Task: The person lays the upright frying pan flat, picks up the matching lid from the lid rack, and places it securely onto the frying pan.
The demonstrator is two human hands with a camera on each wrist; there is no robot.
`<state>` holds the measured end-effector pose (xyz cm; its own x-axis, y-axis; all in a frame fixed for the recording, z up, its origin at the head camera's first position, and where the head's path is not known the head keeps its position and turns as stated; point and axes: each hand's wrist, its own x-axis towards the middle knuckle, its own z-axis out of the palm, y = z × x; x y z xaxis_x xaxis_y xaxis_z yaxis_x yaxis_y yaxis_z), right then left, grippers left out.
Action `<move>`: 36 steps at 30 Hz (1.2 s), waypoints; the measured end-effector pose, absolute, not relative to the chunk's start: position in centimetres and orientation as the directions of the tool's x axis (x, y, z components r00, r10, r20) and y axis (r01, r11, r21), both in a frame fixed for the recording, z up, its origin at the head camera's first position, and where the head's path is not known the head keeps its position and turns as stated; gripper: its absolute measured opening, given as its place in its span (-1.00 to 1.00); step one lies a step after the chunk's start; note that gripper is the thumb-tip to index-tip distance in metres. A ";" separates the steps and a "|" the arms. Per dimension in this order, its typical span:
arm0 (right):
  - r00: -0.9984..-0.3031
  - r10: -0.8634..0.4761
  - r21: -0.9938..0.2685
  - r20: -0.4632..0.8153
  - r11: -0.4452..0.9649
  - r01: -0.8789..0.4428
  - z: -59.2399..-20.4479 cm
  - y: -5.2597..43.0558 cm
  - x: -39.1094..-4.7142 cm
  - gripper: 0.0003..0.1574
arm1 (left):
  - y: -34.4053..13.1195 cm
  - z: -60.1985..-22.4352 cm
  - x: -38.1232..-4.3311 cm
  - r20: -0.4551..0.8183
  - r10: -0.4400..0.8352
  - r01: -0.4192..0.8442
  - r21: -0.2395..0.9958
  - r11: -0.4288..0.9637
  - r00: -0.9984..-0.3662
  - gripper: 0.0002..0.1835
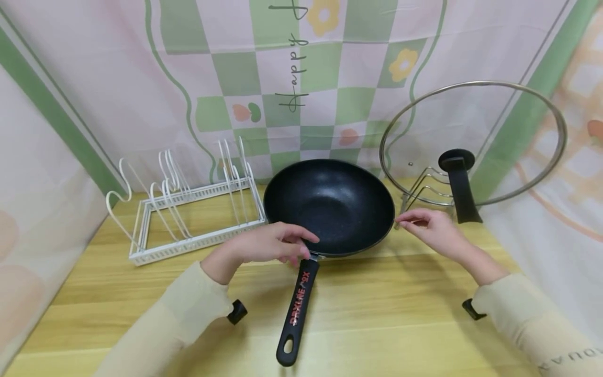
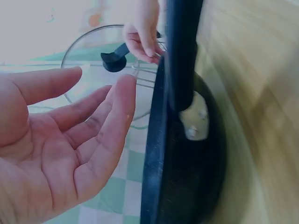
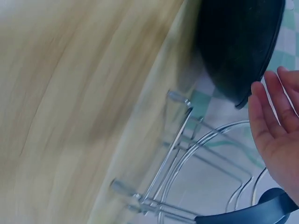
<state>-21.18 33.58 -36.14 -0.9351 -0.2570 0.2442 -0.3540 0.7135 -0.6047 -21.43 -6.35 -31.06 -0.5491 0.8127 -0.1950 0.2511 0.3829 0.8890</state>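
Note:
A black wok point(image 1: 330, 207) sits on the wooden table, its black handle point(image 1: 301, 306) with red lettering pointing toward me. My left hand point(image 1: 270, 243) hovers at the wok's near left rim, by the root of the handle. In the left wrist view its fingers are spread and loosely bent, with nothing in the palm. At the wok's right rim is my right hand point(image 1: 440, 233); the right wrist view shows its fingers nearly straight, close to the rim. Whether they touch it I cannot tell. Neither hand grips anything.
A glass lid with a metal rim point(image 1: 561, 133) and black handle point(image 1: 464, 191) stands upright in a wire rack point(image 1: 426, 187) behind my right hand. Left of the wok is a white rack point(image 1: 198, 242) with upright loops. A patterned cloth point(image 1: 320, 78) hangs behind.

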 end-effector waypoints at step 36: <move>-0.973 -0.177 -0.226 0.148 0.952 -0.207 -39.0 36.0 -25.1 -0.71 | 7.1 -27.4 -27.6 0.275 0.567 0.463 0.860 0.216 -0.776 -0.73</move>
